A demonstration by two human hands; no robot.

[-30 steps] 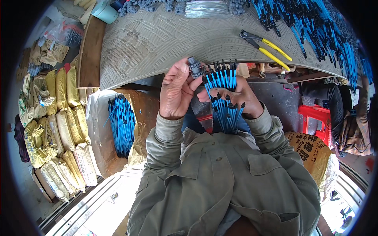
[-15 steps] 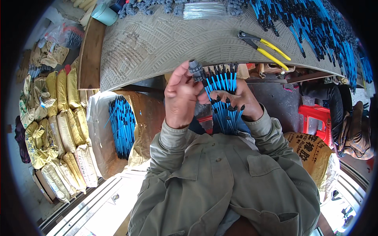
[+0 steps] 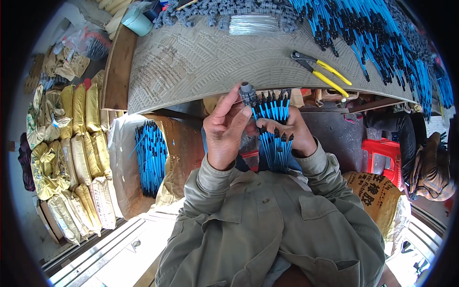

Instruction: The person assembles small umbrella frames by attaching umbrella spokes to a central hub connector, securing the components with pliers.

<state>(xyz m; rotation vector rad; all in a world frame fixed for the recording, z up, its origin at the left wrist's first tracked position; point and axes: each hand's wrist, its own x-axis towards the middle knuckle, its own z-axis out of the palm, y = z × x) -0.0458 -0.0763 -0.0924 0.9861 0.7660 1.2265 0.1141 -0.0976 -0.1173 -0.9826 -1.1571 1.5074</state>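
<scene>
My right hand (image 3: 292, 131) is wrapped round a bundle of thin blue rods (image 3: 275, 112) with black tips, held upright in front of my jacket. A grey ribbed plastic fitting (image 3: 247, 92) sits at the bundle's upper left. My left hand (image 3: 225, 125) is right beside this fitting, its index finger raised and its thumb bent in towards the rods. The fingers are drawn together there; what lies between them is hidden. The lower ends of the rods reach down to my lap.
Pliers with yellow handles (image 3: 322, 71) lie on the grey table (image 3: 191, 71). Behind them are grey fittings (image 3: 191, 15), a stack of thin metal wires (image 3: 253, 25) and a heap of blue rods (image 3: 368, 33). More rods (image 3: 150, 158) fill a sack at left. A red stool (image 3: 382, 155) stands at right.
My left thumb has swung round into view by the fitting, and the hand has turned. Both hands and the bundle now appear slightly lower, as the whole view has shifted.
</scene>
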